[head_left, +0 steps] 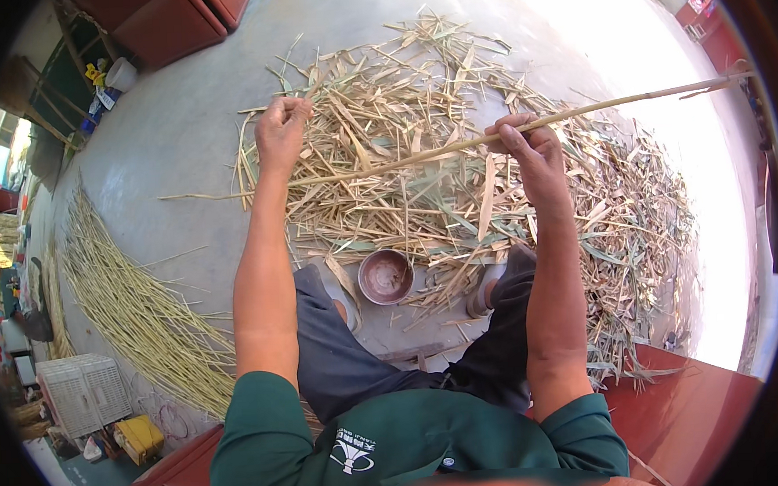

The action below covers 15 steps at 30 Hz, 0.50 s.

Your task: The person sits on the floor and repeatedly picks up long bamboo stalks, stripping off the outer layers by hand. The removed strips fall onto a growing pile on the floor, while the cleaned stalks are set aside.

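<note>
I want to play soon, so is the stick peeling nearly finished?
Plenty looks done: peeled husks cover the floor, and a long row of bare sticks lies at the left. In hand: one stalk, held by the right hand, while the left hand grips its thin end. No unpeeled pile shows, so what's left is unclear.

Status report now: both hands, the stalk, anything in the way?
Left hand shut on thin end of stalk. Right hand shut on stalk, thick end out right. Husk pile below; bowl between feet.
</note>
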Available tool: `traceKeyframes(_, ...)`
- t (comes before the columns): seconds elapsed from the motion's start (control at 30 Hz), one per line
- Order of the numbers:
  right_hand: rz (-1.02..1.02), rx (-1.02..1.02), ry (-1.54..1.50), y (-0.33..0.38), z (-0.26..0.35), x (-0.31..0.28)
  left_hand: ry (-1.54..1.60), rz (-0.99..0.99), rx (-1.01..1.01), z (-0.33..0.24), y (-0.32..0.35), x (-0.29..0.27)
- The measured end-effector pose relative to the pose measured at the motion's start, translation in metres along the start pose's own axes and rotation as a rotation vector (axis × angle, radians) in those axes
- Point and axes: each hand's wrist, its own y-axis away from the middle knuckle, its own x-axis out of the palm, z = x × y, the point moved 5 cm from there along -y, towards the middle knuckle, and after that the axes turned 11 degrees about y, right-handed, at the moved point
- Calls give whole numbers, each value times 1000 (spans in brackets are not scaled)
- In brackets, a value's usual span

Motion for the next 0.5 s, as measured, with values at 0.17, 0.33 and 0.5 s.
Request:
traceKeyframes(0.17, -105, 140, -125, -9, -22, 4, -511, 330, 502, -40, 38, 51)
traceKeyframes(0.33, -165, 213, -248, -15, -32, 13, -85, 636, 55, -30, 63, 91)
traceKeyframes(0.5, -187, 237, -292, -11, -34, 20, 310, 451, -206, -19, 50, 76)
